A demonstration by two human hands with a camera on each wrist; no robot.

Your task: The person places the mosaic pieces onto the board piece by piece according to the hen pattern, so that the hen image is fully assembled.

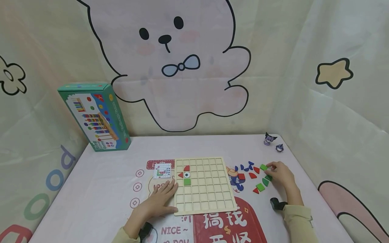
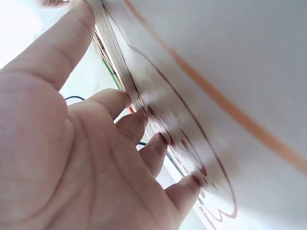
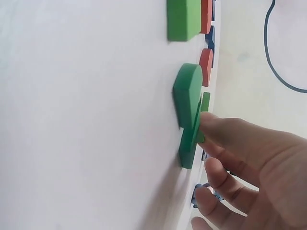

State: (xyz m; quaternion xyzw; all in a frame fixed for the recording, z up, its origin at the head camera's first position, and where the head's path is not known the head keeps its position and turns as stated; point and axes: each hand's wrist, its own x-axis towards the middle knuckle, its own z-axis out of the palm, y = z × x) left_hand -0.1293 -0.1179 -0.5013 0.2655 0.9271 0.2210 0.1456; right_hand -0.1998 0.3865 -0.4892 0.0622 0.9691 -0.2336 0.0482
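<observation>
The pale pink printed tabletop (image 1: 100, 182) carried everything, with a green cardboard toy box (image 1: 95, 116) standing tilted at its far left corner against the cartoon backdrop. Front and centre lay the light wooden grid board (image 1: 209, 189), and in its upper left cells sat a red quarter-round, a red triangle, an eye tile and a green square (image 1: 187, 181). The left hand (image 1: 160, 199) lay flat with fingers straight and spread, pressed to the board's left edge (image 2: 115, 67), holding nothing. Just above it sat a small pattern card (image 1: 162, 170). Over on the right, the right hand (image 1: 281, 173) was down among the scatter of loose blue, red and green wooden pieces (image 1: 252, 175), its fingertips (image 3: 216, 127) on the edge of a flat green wooden piece (image 3: 189, 143), which lay beside a rounded green one (image 3: 186, 96); whether it was pinched or only touched I couldn't tell. Two tiny dark figurines (image 1: 268, 138) stood at the far right corner.
</observation>
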